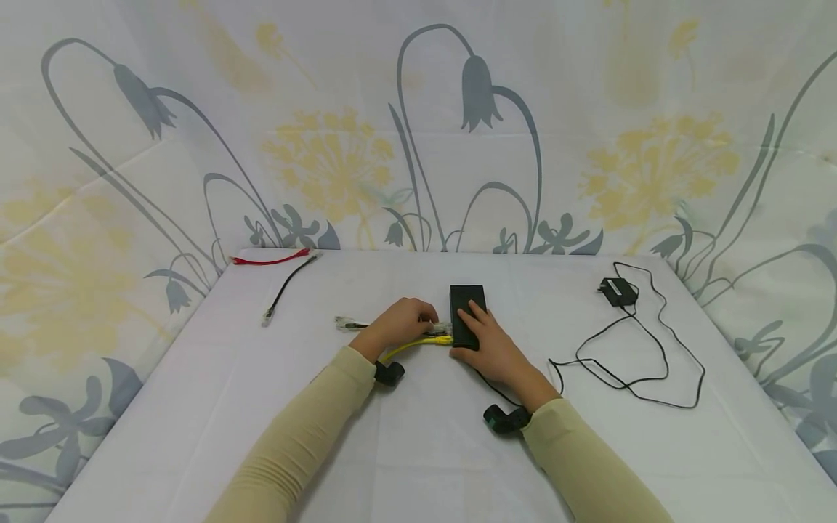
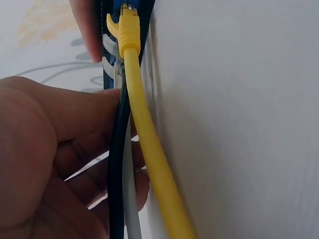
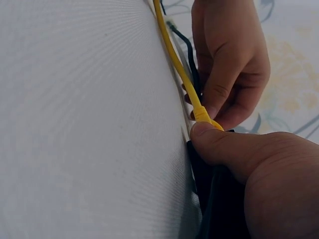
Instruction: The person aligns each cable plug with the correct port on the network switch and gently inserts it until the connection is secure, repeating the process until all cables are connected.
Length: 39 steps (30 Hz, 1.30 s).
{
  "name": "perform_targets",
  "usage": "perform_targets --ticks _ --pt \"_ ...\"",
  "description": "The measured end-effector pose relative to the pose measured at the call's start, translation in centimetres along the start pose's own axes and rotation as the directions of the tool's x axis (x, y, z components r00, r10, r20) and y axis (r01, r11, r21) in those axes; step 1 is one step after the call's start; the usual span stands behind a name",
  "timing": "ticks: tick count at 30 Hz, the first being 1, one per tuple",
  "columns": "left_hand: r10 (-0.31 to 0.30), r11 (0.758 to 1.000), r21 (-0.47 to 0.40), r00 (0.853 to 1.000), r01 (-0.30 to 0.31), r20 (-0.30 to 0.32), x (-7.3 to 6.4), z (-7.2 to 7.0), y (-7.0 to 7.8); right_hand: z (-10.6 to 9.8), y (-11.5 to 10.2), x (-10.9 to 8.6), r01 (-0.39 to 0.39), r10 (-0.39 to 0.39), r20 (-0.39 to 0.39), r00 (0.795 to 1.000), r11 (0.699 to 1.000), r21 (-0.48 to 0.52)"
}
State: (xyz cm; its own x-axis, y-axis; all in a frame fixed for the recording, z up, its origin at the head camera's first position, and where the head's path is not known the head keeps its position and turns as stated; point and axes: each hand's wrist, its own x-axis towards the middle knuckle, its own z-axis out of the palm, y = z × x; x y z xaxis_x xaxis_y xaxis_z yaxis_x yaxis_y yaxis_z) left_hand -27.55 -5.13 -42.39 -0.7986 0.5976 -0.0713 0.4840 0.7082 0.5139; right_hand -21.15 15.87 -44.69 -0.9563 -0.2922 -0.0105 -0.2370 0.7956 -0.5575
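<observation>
A flat black network switch [image 1: 466,295] lies on the table, its port side facing left. My right hand [image 1: 493,351] holds it, fingers spread across the top and thumb at the near end beside the yellow plug [image 3: 201,114]. That plug, on a yellow network cable [image 2: 144,122], sits in a port. Beyond it, a black cable [image 2: 116,154] and a grey cable [image 2: 128,179] run to clear plugs at the ports. My left hand [image 1: 397,324] pinches a network cable close to the ports; its fingertips are partly hidden behind the cables.
A red cable [image 1: 271,261] and a short black cable [image 1: 290,286] lie at the far left. Clear-plugged cable ends [image 1: 346,323] stick out left of my left hand. On the right, a black power adapter [image 1: 617,291] lies with its looped cord [image 1: 667,363].
</observation>
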Motion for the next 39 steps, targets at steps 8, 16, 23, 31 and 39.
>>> perform_targets --ticks 8,16,23,31,39 --pt "-0.014 1.000 0.013 1.000 0.014 -0.014 -0.07 0.24 0.34 -0.03 -0.15 0.02 0.000 0.000 0.004 1.000 1.000 -0.001" --pt "-0.015 1.000 0.023 1.000 0.015 -0.015 0.11 0.45 0.69 -0.08 -0.13 -0.04 0.001 -0.001 0.002 1.000 1.000 -0.003" --pt "0.005 1.000 0.026 1.000 -0.005 -0.014 0.21 0.50 0.79 -0.17 -0.18 -0.17 0.007 -0.007 0.011 1.000 1.000 -0.007" --pt "0.040 0.998 0.041 0.999 -0.039 -0.007 0.48 0.45 0.86 -0.36 -0.27 -0.27 0.022 -0.022 0.009 1.000 1.000 -0.004" --pt "0.029 0.999 0.042 0.999 -0.029 -0.013 0.51 0.52 0.72 -0.15 -0.21 -0.17 0.016 -0.016 0.008 1.000 1.000 0.000"
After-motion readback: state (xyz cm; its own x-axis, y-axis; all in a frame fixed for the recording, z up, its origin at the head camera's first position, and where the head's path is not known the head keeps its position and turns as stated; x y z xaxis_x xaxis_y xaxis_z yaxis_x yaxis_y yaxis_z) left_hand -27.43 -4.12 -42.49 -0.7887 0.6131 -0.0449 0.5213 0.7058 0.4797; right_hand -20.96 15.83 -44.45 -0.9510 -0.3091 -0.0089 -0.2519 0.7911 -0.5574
